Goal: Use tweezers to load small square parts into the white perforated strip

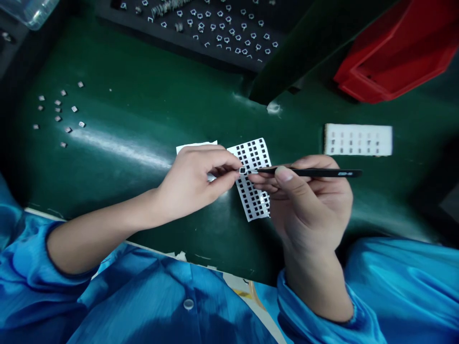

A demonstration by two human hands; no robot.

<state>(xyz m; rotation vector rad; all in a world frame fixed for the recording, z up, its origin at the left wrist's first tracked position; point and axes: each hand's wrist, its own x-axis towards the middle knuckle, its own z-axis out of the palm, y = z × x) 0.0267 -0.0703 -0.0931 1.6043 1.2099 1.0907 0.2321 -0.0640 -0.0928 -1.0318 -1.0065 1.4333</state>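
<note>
Between thumb and forefinger, my left hand [195,174] pinches a tiny square part [243,170] with a dark face and a pale rim. My right hand [311,196] grips black tweezers [315,172], their tips pointing left and close to the square part; whether they touch it I cannot tell. Under both hands lies a white sheet [251,191] bearing rows of small black squares. Another white piece of paper [197,145] shows partly behind my left hand.
Several small metallic blocks [58,110] lie scattered at the left of the green table [143,105]. A black tray [161,28] with many little square frames is at the back. A dark post [297,52], a red bin [387,57] and a white block [358,139] stand right.
</note>
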